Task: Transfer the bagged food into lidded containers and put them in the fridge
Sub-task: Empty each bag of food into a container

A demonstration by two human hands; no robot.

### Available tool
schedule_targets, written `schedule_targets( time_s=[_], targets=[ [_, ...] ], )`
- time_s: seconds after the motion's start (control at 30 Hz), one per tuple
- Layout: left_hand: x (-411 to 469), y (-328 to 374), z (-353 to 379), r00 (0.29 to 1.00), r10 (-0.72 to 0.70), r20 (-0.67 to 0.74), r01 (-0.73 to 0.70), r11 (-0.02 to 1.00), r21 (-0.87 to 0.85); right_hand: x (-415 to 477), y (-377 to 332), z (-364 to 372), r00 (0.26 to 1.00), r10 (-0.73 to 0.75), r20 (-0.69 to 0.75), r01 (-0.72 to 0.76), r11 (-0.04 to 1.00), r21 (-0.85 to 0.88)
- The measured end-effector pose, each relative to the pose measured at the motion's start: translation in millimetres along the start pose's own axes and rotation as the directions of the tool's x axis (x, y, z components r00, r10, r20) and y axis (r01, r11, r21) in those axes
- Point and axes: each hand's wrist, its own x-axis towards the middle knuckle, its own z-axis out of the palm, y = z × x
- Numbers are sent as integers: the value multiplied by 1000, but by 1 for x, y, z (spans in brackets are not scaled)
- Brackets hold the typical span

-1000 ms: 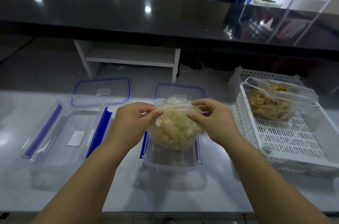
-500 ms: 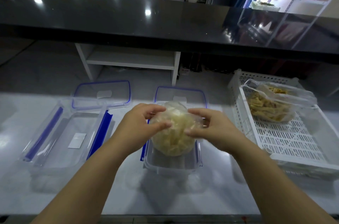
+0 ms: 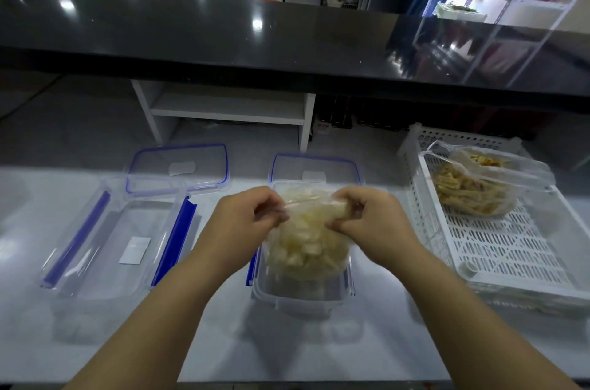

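A clear bag of pale yellow food (image 3: 306, 246) hangs over the open middle container (image 3: 300, 294). My left hand (image 3: 245, 223) pinches the bag's top edge on the left, and my right hand (image 3: 373, 220) pinches it on the right. The top of the bag is stretched between them. That container's lid (image 3: 316, 166) lies just behind it. A second open container (image 3: 118, 242) with blue clips stands to the left, its lid (image 3: 178, 166) behind it. Another bag of darker yellow food (image 3: 472, 188) lies in the white slotted basket (image 3: 498, 249) on the right.
A black counter ledge (image 3: 287, 48) runs across above the white worktop (image 3: 287, 351). A white shelf unit (image 3: 230, 108) stands beyond the worktop. A small white cap (image 3: 466, 268) lies in the basket's near part.
Both hands have pulled apart along the bag's top edge, stretching it sideways. The bag stays over the middle container.
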Motion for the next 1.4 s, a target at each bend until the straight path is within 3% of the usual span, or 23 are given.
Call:
schedule_targets(
  time_s=[0.1,0.17,0.33,0.53,0.63,0.77,0.93,1.07,1.2,1.4],
  targets=[
    [3,7,-3,995,55,-84,-64,991,-114,1,-11,-10,998,-26,-55,35,984,176],
    [3,7,-3,995,49,-87,-58,992,-108,1,-12,-10,999,-29,-20,32,984,173],
    [-5,-6,4,974,-135,182,111,985,134,-8,1,6,980,54,190,-32,993,-118],
    [-13,-12,7,924,-159,349,57,956,287,-17,8,11,940,68,334,33,957,-287],
    [-13,-11,9,910,-190,369,51,933,356,-18,7,12,936,80,344,33,950,-311],
    [-11,-11,14,952,-87,293,-61,884,463,-17,6,18,949,70,307,34,946,-323],
    [-9,-10,10,980,-51,194,-21,935,354,-12,4,11,972,74,224,-26,978,-209],
    [-6,2,2,995,-53,86,48,997,61,-4,-9,-7,977,92,194,-81,995,-66],
    [-5,15,-2,997,-69,42,73,993,-90,1,-24,-21,976,91,199,-94,996,8],
    [-4,11,-1,982,-184,49,186,982,-41,4,-29,-16,962,201,187,-211,977,37]
  ],
)
